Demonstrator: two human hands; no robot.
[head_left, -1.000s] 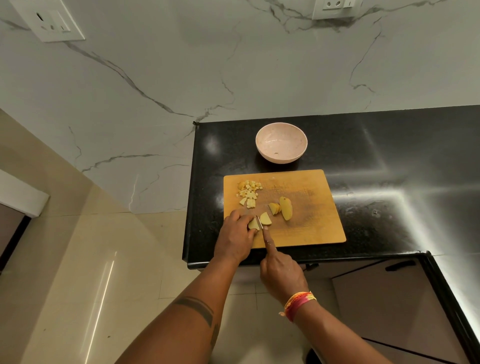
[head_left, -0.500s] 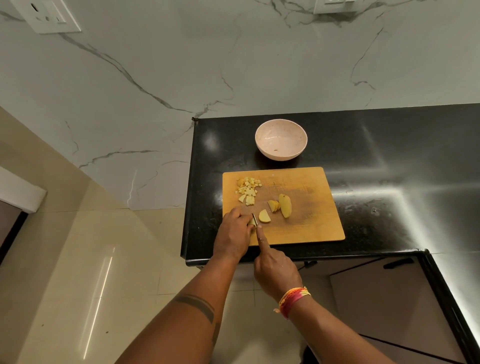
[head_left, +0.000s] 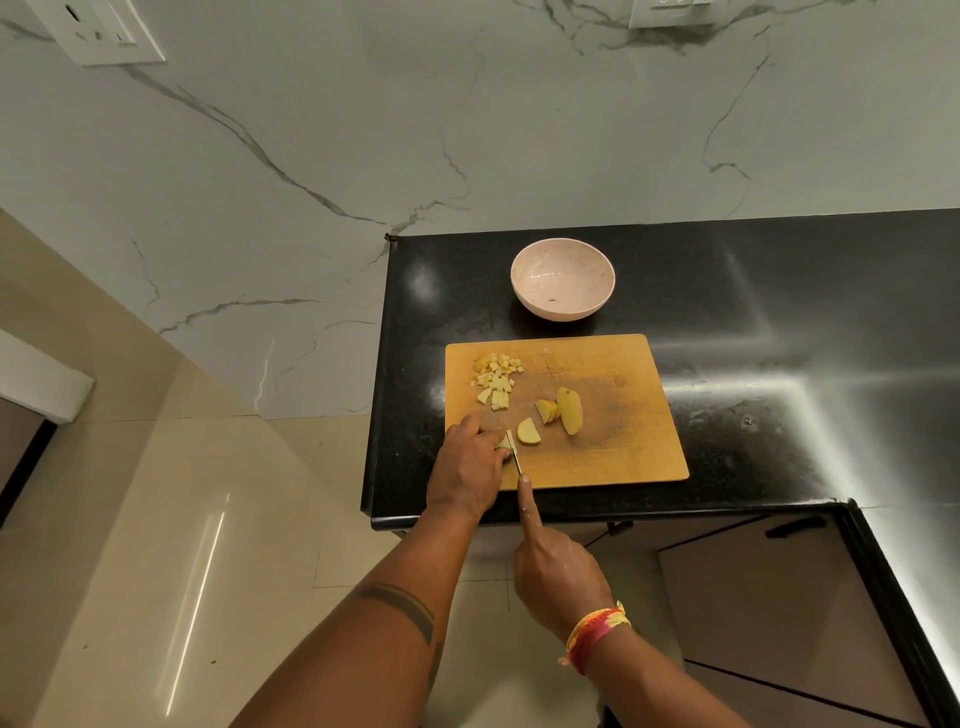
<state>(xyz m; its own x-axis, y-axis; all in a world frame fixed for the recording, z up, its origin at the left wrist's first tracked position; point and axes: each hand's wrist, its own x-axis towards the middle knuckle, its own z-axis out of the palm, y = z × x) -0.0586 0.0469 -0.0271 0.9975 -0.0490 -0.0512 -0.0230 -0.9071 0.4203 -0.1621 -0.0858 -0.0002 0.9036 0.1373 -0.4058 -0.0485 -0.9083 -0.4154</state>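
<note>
- Slicing goes on at the near-left corner of the cutting board (head_left: 623, 457): our left hand (head_left: 470, 467) curls its fingers over a potato stub (head_left: 502, 443) and pins it down.
- Our right hand (head_left: 558, 571) grips the knife (head_left: 514, 453), index finger laid along the spine, blade tight against the left fingertips.
- Since a second ago the right hand has drawn back toward the near edge, and less of the stub shows; a cut slice (head_left: 529, 431) lies just right of the blade.
- We judge only a few cuts remain here, close to the fingers.
- Larger pieces (head_left: 569, 410) wait mid-board, the diced heap (head_left: 496, 379) sits far-left, and the bowl (head_left: 562, 312) stands beyond on the surface (head_left: 779, 312).
</note>
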